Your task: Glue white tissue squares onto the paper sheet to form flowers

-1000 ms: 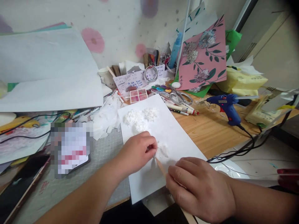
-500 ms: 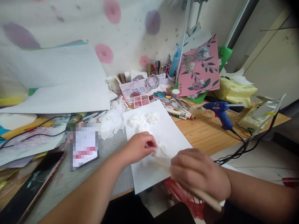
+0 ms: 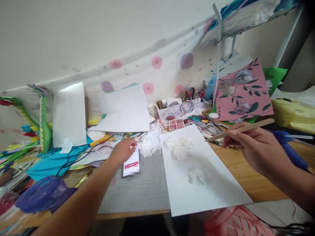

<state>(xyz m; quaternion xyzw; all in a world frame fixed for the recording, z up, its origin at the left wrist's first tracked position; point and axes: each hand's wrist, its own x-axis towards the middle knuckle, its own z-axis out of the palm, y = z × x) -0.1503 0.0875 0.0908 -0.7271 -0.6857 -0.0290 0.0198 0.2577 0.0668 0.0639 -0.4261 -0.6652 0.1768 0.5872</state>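
Note:
My right hand (image 3: 253,147) grips a flat wooden stick (image 3: 246,128), held to the right of a white sheet (image 3: 209,193). White crumpled paper clusters (image 3: 180,147) sit near the top of the sheet, and a separate paper piece (image 3: 197,176) lies lower on it. My left hand (image 3: 125,150) is over the upper end of a lit phone (image 3: 131,165), its fingers curled together. Whether those fingers hold anything is too small to make out. Just right of that hand is a pile of torn white paper (image 3: 150,141).
Behind the sheet are a small palette (image 3: 176,124), scissors (image 3: 214,127) and markers. A pink flower picture (image 3: 246,95) stands at the back right, above a blue glue gun (image 3: 291,149). At left lie blue paper (image 3: 54,164), cables and a purple object (image 3: 44,195).
My left hand has left the sheet and moved left to the phone. My right hand has lifted away to the right with the stick. The view has turned left and up.

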